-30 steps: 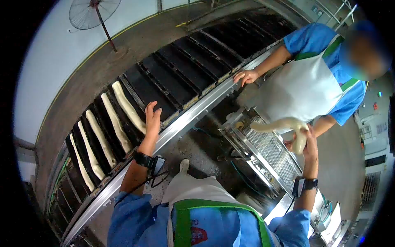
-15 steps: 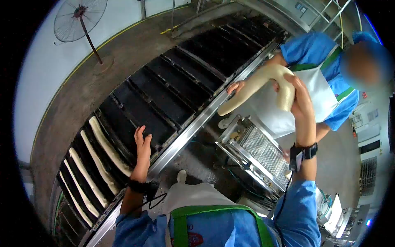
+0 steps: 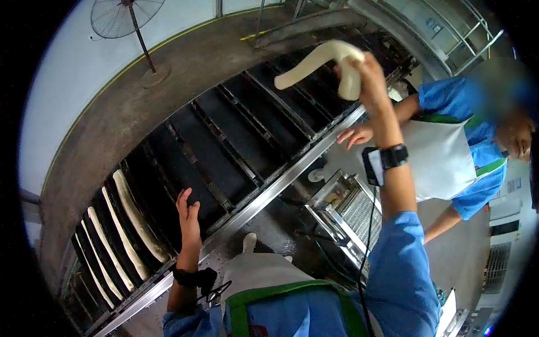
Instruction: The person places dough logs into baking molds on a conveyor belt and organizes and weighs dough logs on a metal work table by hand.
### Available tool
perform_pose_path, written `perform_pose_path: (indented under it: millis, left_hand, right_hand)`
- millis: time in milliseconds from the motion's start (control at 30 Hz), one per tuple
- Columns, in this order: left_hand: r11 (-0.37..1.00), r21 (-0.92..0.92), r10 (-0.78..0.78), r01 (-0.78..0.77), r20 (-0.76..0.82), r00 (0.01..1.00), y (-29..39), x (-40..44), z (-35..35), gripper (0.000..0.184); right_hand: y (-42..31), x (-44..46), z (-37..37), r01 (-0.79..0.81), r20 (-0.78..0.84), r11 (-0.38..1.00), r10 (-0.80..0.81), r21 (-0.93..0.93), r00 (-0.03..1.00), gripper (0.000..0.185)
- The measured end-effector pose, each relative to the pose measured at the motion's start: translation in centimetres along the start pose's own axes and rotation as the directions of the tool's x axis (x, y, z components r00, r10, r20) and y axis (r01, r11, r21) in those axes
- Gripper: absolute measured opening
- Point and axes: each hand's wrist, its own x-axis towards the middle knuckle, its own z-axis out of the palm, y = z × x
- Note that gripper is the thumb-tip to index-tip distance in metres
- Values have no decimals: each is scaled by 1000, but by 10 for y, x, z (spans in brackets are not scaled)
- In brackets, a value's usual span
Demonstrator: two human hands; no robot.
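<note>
In the head view, the right hand grips a pale roll near its bend, above the black trays; both ends droop, so it is probably soft, fairly heavy and easily stretched, best held broadly around the thick middle. The left hand, fingers loosely spread and holding nothing, is by the trays. A metal rail edges them; a fan stands beyond

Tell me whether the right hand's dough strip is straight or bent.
Bent: one end of the dough strip juts leftward, the other hangs down.
</note>
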Motion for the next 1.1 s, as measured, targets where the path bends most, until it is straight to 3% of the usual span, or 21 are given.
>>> perform_pose_path:
  millis: [67,100,133,167,200,233,300,333,467,567,633,667,733,767,833,867,900,967,1033,1067,1100]
  left_hand:
    - [998,-62,24,-22,28,999,8,-2,10,33]
    - [991,-131,45,-37,58,997,12,-3,17,33]
    - [988,-153,-2,17,101,995,27,-3,27,33]
    - [998,9,59,-61,126,990,24,0,36,33]
    - [998,-32,65,-61,166,984,32,2,46,33]
    - [995,-77,70,-56,202,977,40,3,58,34]
    - [990,-128,95,-58,302,949,49,8,78,35]
    - [995,-79,87,-64,342,936,52,11,87,35]
    - [993,-109,84,-39,442,893,48,15,117,36]
    - [987,-141,-2,79,477,879,52,8,122,36]
    - [995,-97,53,-12,438,897,46,5,127,37]
    - [992,-123,38,20,455,890,48,-3,136,37]
    - [989,-119,-24,87,449,893,52,-8,135,36]
    - [992,-119,15,37,407,913,49,-8,134,36]
    - [987,-139,-14,77,410,912,35,1,129,37]
    - [992,-99,-36,79,379,925,31,0,151,37]
    - [996,-78,-12,45,379,925,24,-2,166,40]
    - [997,-76,11,22,406,914,9,7,183,43]
    - [974,-180,-64,137,362,930,5,17,201,49]
    - [944,-230,-147,236,348,926,12,24,205,53]
    - [942,-264,-121,207,310,943,2,36,214,55]
  right_hand:
    - [68,-2,-15,-213,129,964,234,-161,964,37]
    - [101,-3,-18,-273,52,675,418,-685,907,46]
    - [130,-6,-19,-190,186,476,635,-859,750,57]
    - [154,-24,-21,-253,133,519,596,-816,792,64]
    - [154,-34,-16,-395,134,689,579,-607,804,65]
    - [174,-34,-19,-227,119,678,424,-699,898,54]
    - [199,-45,-29,12,192,571,257,-821,947,43]
    - [191,-49,-20,-108,142,524,414,-845,899,34]
    - [162,-54,12,-8,130,410,308,-912,943,39]
    - [166,-41,43,9,180,338,478,-941,859,40]
    - [169,-39,63,-15,169,286,607,-958,777,30]
    - [185,-46,53,76,278,375,521,-924,807,32]
    - [207,-42,63,-23,246,389,627,-921,740,46]
    - [213,-42,67,-54,225,372,664,-927,713,58]
    - [245,-39,78,130,400,484,512,-866,760,54]
    - [252,-44,68,23,356,508,569,-861,741,50]
    - [258,-53,68,28,368,526,556,-850,745,50]
    - [278,-68,69,134,341,529,315,-838,886,45]
    - [228,-85,75,124,281,348,450,-929,848,38]
    - [212,-87,75,138,323,383,475,-913,819,39]
    - [203,-90,66,139,351,412,498,-900,793,39]
